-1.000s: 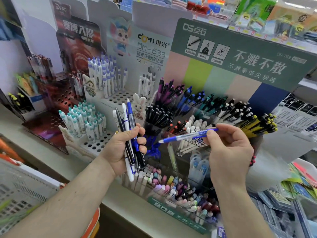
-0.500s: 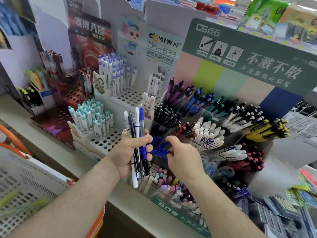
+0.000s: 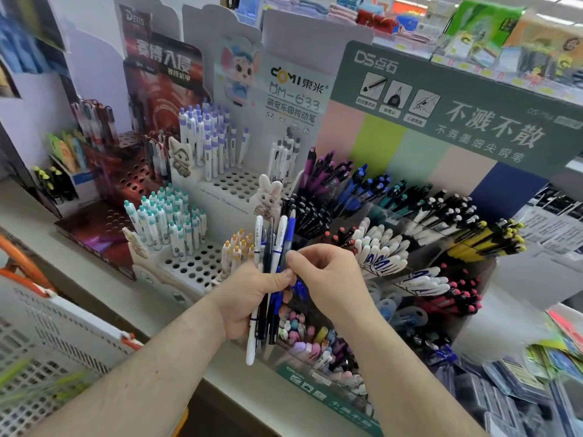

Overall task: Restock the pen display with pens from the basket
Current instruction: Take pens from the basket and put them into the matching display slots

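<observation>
Stationery shelving fills my view, with a grey counter ledge (image 3: 79, 247) running along its front and card-backed pen stands crowded on top. On my side I see the left hand (image 3: 252, 298) wrapped round a bundle of pens (image 3: 271, 272), fingers curled across the barrels and the thumb pressed over them near the middle. The bundle stands nearly upright: white, black and blue tops stick out above the fist, and the lower ends, one long white barrel among them, hang out below the palm. The right hand (image 3: 328, 279) has its thumb and forefinger pinched on one pen of that bundle, just above the left thumb, so both hands meet on the same cluster; which pen exactly, I cannot tell. Both hands hover in front of the green pen display (image 3: 457, 121), whose clear tiered compartments hold purple, blue, black, white and yellow pens leaning toward me. Directly behind the bundle sits a compartment of black pens (image 3: 309, 212). Left of it stands a white perforated stand (image 3: 202, 266) with teal-capped pens and a rabbit figure (image 3: 268, 197). At lower left, the white mesh basket (image 3: 47, 326) with its orange handle sits below the ledge.
</observation>
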A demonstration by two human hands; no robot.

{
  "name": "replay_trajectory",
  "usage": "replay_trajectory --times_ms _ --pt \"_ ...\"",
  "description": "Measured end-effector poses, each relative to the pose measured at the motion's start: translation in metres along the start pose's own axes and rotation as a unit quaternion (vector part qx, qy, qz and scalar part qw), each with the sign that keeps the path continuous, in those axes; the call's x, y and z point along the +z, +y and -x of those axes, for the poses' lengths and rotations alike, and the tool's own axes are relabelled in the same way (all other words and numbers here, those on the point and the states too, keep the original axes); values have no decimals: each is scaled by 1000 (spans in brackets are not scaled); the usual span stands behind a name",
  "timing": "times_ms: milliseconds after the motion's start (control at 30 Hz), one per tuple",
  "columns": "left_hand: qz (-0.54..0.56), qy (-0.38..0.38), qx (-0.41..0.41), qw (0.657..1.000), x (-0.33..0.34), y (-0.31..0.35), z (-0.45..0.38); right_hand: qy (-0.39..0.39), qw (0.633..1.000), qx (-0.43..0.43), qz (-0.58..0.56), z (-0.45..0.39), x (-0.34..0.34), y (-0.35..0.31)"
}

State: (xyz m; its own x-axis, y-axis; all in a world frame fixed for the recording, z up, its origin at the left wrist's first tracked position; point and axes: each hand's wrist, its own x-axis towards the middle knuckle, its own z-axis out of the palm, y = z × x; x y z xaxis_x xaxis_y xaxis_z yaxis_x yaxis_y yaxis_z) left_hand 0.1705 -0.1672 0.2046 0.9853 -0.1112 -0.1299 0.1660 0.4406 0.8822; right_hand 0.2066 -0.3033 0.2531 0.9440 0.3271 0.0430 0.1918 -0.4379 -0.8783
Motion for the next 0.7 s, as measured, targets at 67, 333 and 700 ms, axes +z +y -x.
replay_trajectory --times_ms 67,333,700 --pt "-17 -9 -7 1000 3 0 1 -7 999 20 -33 1 -1 -2" --pt "-9 7 -21 1000 14 2 -1 10 980 103 -170 3 0 -1" --pt "269 -7 -12 963 -15 16 -12 -52 996 -46 53 21 -24 -3"
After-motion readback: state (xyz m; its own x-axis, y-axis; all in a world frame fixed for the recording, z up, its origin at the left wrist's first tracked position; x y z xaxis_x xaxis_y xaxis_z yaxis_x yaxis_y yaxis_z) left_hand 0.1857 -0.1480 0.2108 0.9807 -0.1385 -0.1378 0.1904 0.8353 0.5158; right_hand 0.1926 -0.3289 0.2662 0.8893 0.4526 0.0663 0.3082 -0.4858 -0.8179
